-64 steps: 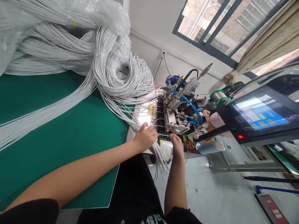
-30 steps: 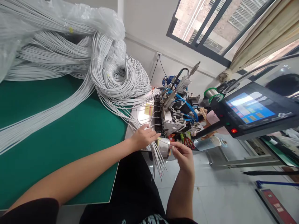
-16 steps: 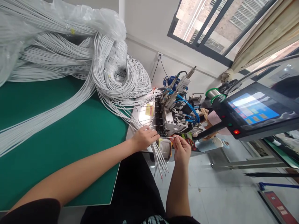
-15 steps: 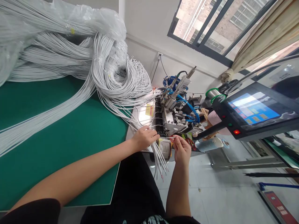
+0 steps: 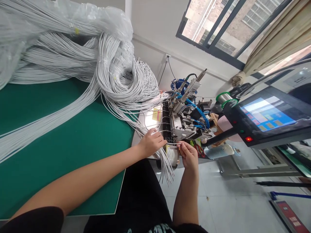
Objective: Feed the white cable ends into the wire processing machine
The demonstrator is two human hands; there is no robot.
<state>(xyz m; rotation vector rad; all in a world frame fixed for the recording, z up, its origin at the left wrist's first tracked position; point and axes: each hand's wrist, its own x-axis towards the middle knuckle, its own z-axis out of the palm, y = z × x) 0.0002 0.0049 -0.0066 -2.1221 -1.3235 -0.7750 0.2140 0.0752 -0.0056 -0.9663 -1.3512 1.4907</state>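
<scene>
My left hand (image 5: 152,143) is closed around white cables, and their loose ends (image 5: 166,166) hang below it past the table edge. One white cable (image 5: 173,143) runs out from its fingertips across to my right hand (image 5: 189,154). The right thumb and fingers pinch that cable's end; the tip itself is hidden by them. Just above both hands stands a small machine (image 5: 178,124) with a black slotted strip (image 5: 166,121) along its near side, where several cables lead in. A large coil of white cables (image 5: 121,84) feeds down towards my left hand.
More cable bundles in clear plastic (image 5: 107,19) lie on the green table (image 5: 80,145). To the right, a control screen (image 5: 267,111) hangs on an arm, with a wire spool (image 5: 224,98) beside it. A round container (image 5: 172,155) sits below the cable, near red-handled scissors (image 5: 200,150).
The reddish tip that showed at my right fingers is now covered by them. My left hand keeps its grip on the cables. The view has shifted slightly.
</scene>
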